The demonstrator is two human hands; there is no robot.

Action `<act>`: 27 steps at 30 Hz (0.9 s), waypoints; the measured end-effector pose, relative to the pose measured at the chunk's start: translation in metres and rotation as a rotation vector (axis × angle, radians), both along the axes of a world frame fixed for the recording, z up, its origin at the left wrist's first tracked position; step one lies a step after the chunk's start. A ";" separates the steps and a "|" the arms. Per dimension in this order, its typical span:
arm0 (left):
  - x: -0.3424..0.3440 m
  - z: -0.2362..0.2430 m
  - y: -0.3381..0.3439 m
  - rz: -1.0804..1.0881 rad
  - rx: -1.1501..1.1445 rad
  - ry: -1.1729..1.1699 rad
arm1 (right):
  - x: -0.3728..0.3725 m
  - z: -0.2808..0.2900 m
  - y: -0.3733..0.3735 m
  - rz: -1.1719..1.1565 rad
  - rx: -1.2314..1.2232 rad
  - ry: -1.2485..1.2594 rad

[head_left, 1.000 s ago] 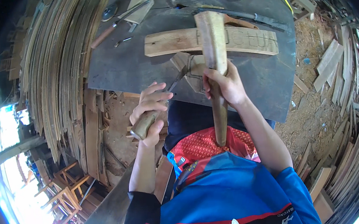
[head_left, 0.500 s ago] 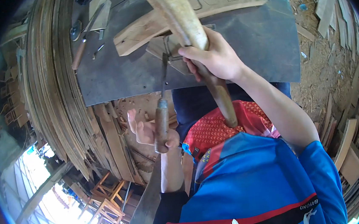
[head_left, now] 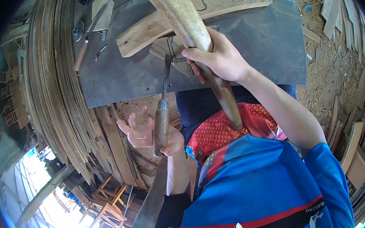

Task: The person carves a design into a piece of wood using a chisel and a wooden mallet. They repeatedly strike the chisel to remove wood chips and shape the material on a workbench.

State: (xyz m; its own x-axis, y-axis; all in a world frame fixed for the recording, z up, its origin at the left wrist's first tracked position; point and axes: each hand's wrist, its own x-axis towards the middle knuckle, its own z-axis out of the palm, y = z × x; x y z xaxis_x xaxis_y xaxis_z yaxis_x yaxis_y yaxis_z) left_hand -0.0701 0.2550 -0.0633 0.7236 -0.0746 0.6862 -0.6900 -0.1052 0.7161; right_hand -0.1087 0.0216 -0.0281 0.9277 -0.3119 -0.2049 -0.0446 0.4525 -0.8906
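Note:
My right hand [head_left: 223,60] is wrapped around the handle of a heavy wooden mallet [head_left: 185,20], whose thick head points away over the dark table [head_left: 268,50]. Below the table's near edge, my left hand [head_left: 138,134] has its palm turned up and fingers spread. A chisel [head_left: 161,124] stays against that palm, held near the thumb, with its blade pointing toward the table. Beyond the mallet lies a curved board [head_left: 234,6] with carved lettering. A smaller wooden piece [head_left: 159,50] sits in front of it, partly hidden by the mallet and my right hand.
Another long wooden-handled tool [head_left: 82,55] and a small metal tool [head_left: 101,50] lie at the table's left. Long planks [head_left: 54,82] are stacked to the left, with wooden chairs [head_left: 110,207] at lower left. Boards [head_left: 358,168] lean on the right, above a chip-strewn floor [head_left: 318,76].
My left hand has opened its fingers wider and shifted slightly left, and the chisel has tilted a little with it. My right hand and the mallet have barely moved.

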 end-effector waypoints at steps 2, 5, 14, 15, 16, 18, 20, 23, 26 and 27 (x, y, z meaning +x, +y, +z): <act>0.000 0.000 0.000 0.011 -0.002 0.007 | 0.001 -0.002 0.000 0.009 -0.002 0.001; 0.004 -0.011 0.004 -0.025 -0.051 -0.028 | 0.001 -0.005 -0.001 0.017 -0.011 0.010; 0.013 0.022 0.003 -0.059 0.226 -0.313 | 0.001 -0.005 -0.001 0.000 0.013 0.011; 0.019 0.032 0.000 -0.080 0.253 -0.355 | 0.001 -0.007 0.000 0.006 0.026 0.003; 0.026 0.042 -0.001 -0.102 0.282 -0.399 | 0.003 -0.007 0.003 -0.014 0.052 -0.004; 0.037 0.063 -0.010 -0.148 0.329 -0.427 | 0.003 -0.008 0.000 0.033 -0.020 0.019; 0.047 0.081 -0.019 -0.158 0.310 -0.381 | 0.005 -0.003 0.001 0.055 -0.050 0.039; 0.067 0.087 -0.038 -0.110 0.156 -0.354 | 0.007 0.000 0.000 0.056 -0.074 0.050; 0.076 0.093 -0.060 -0.096 0.040 -0.449 | 0.007 0.003 0.001 0.064 -0.118 0.049; 0.076 0.094 -0.062 -0.104 0.063 -0.446 | 0.005 0.004 0.001 0.067 -0.131 0.057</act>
